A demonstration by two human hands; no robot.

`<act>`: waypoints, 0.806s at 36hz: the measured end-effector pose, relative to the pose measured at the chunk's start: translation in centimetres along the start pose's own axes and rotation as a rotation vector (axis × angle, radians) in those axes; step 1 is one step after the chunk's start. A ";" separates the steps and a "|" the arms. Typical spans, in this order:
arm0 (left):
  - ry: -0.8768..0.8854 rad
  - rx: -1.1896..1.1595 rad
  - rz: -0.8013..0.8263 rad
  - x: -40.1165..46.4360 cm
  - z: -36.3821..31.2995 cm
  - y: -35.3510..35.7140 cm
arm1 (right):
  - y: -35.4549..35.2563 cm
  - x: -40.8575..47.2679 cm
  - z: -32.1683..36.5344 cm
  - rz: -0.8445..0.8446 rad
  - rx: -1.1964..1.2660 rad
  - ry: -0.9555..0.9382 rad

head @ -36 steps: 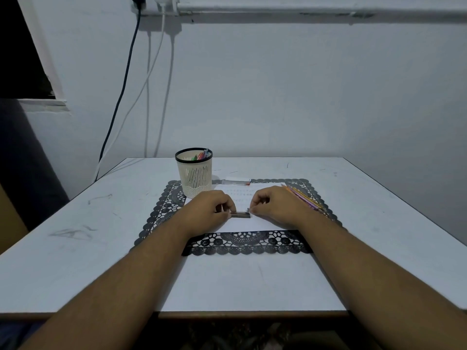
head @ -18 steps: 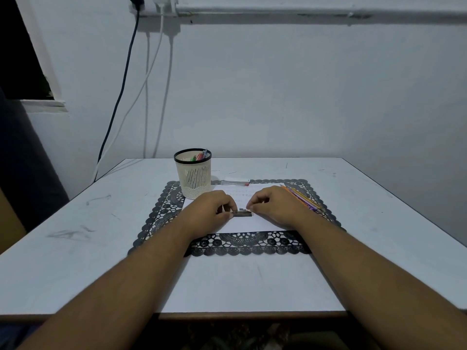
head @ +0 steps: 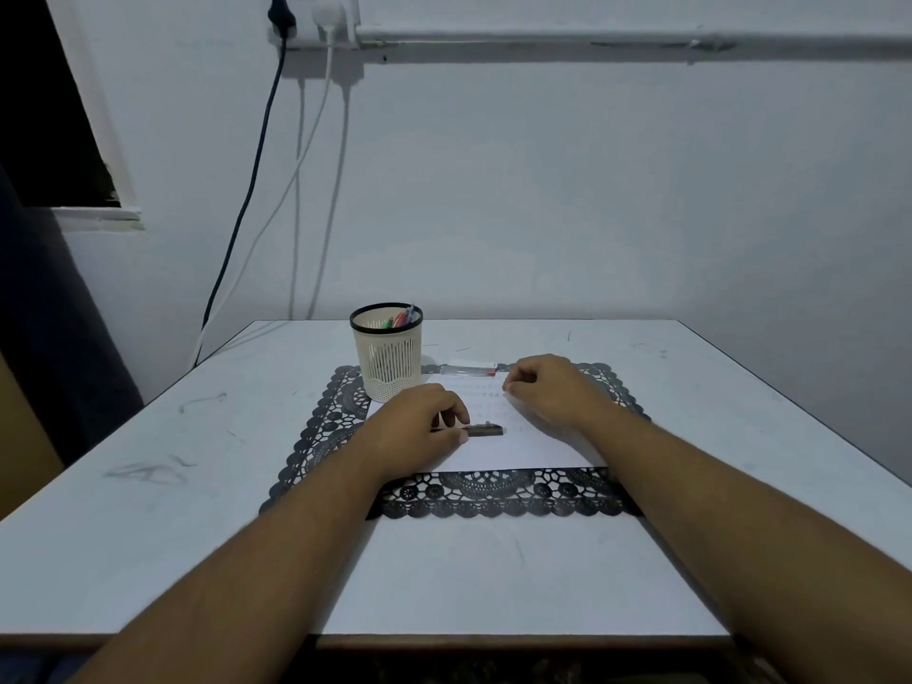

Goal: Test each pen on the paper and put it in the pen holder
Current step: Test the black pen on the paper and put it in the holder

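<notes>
Our left hand (head: 419,427) lies on the paper (head: 518,446) with its fingers curled, pinching a dark pen (head: 483,430) between thumb and forefinger; the pen lies nearly flat and points to the right, its free end sticking out past the fingertips over the white sheet. Our right hand (head: 548,392) rests further back on the same sheet, apart from the dark pen, its fingers curled in toward the palm with the fingertips drawn close together; whether they pinch anything small we cannot tell. Just behind and to the left of that hand a clear pen with a red tip (head: 469,371) lies crosswise at the far edge of the paper. Faint rows of test marks show on the sheet between the two hands. The paper sits on a black lace placemat (head: 493,496), whose scalloped border shows on all sides. At the mat's far left corner stands the pen holder (head: 387,360), a cream slotted cup with a dark rim, upright, with green, red and blue pens (head: 399,319) leaning inside it. All of this rests on a white table (head: 148,535) against a pale wall, where cables (head: 276,190) hang from a socket.
</notes>
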State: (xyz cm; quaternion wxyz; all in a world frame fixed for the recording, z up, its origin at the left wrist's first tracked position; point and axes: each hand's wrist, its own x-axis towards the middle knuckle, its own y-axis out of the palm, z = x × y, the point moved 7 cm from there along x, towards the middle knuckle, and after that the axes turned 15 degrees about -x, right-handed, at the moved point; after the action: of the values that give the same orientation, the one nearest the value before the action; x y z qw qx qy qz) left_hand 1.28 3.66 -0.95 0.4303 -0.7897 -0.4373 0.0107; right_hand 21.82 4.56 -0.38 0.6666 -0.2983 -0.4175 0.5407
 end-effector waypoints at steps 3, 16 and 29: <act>-0.009 -0.001 0.001 0.1 0.1 -0.1 | -0.4 2.2 -0.4 -0.047 -0.098 0.015; -0.009 0.044 -0.004 0.7 0.0 0.3 | 1.7 8.9 -1.0 -0.002 -0.448 -0.057; -0.011 0.064 -0.016 0.9 0.1 0.4 | 2.1 9.0 0.3 -0.058 -0.712 -0.129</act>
State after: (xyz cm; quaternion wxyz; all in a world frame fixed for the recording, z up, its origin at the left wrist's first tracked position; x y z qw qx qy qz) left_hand 2.04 4.29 -0.97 0.4530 -0.7719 -0.4452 0.0259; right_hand 21.20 13.81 0.08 0.5081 -0.4653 -0.6290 0.3601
